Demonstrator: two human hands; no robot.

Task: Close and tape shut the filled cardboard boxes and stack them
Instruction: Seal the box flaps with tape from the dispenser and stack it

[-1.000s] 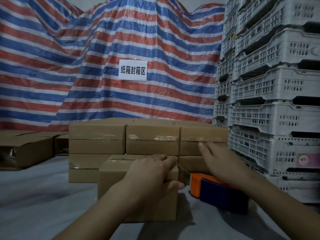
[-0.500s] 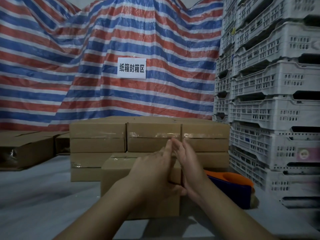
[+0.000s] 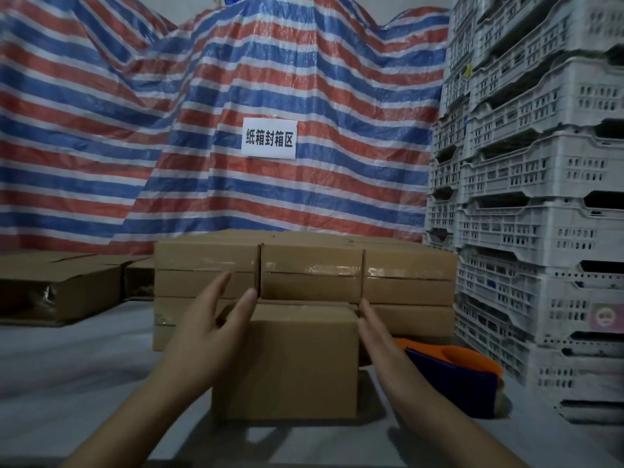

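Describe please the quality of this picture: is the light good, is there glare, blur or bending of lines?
Head view: light is dim and flat, colours muted. Glare shows only on the clear tape of the stacked boxes. The wide-angle lens bends the white crates inward at the right edge. The left hand and right hand look slightly soft; the front box and the sign stay readable.

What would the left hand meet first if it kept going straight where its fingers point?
Most likely the front of the stacked boxes behind the near box. The left hand points up and away at the near box's left end; depth is unclear.
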